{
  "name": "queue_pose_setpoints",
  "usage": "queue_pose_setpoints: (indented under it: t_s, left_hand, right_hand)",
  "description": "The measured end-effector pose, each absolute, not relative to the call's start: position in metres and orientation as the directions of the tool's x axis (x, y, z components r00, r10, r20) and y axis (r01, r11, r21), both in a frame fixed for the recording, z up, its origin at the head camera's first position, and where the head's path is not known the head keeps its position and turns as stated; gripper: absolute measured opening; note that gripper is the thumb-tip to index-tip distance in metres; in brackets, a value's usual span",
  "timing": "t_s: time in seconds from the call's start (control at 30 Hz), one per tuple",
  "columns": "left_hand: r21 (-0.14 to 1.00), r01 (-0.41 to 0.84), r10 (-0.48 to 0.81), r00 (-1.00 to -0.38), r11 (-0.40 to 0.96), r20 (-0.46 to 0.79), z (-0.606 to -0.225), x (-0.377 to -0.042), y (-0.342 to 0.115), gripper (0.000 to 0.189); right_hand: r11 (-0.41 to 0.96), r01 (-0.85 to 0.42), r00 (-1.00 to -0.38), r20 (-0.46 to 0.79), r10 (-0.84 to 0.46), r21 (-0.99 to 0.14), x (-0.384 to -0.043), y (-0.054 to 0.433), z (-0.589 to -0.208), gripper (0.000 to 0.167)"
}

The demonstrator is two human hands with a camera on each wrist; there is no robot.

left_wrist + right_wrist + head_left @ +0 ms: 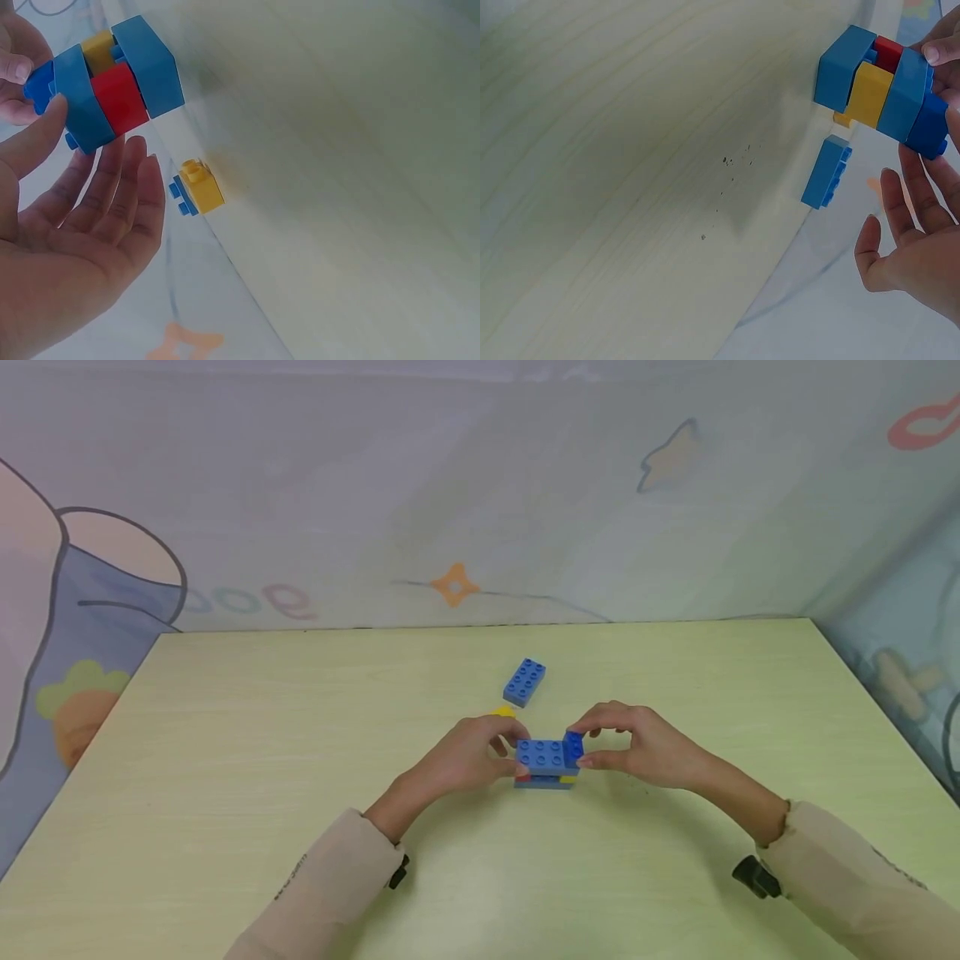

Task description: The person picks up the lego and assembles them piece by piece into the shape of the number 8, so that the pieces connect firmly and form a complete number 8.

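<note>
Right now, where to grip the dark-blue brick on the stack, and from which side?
Probably by its near and far sides, coming from the right, as the right hand does: the dark-blue brick sits atop the right end of the stack, outer side open, studs to its left.

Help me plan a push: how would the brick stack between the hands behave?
The brick stack looks stiff, its pieces straight-edged. Its flat-sided blue base should slide, not roll. The dark blue brick atop one end might loosen if knocked.

Playroom-like setup: pale table (pixel 225 735), cartoon-printed backdrop (pixel 450 468) behind
</note>
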State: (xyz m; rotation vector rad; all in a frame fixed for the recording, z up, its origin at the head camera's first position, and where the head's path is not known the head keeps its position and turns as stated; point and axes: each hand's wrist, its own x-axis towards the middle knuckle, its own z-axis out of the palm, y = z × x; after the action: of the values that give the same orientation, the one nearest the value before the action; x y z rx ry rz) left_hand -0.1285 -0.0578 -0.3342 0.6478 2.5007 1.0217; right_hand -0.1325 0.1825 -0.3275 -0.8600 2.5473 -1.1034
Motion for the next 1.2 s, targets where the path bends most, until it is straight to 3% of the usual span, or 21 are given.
queue_pose_setpoints:
  t_s: [0.33,0.5,0.83,1.2]
  left_hand:
    - [0.739,0.327,0.588,-0.8,0.589,-0.115,-0.334,-0.133,-0.066,0.036]
    - [0.758,0.325,0.574,-0.815,0.566,-0.079,-0.334,-0.136,-0.074,0.039]
    - [0.68,0.281,0.474,-0.873,0.677,-0.11,-0.34,-0.147,-0.08,0.037]
    - [0.631,0.224,0.423,-0.888,0.742,-0.182,-0.349,-0.16,-0.076,0.041]
  right_hand:
    - [0.534,-0.432,-0.798,0.032,-0.602,-0.727,-0.132,0.184,-0.329,0.031]
    - [0.537,-0.426,-0.803,0.031,-0.595,-0.728,-0.131,0.184,-0.33,0.031]
    - [0.527,-0.425,-0.8,0.034,-0.599,-0.736,-0.13,0.184,-0.33,0.031]
    - [0.534,-0.425,-0.802,0.029,-0.597,-0.731,-0.13,0.183,-0.33,0.031]
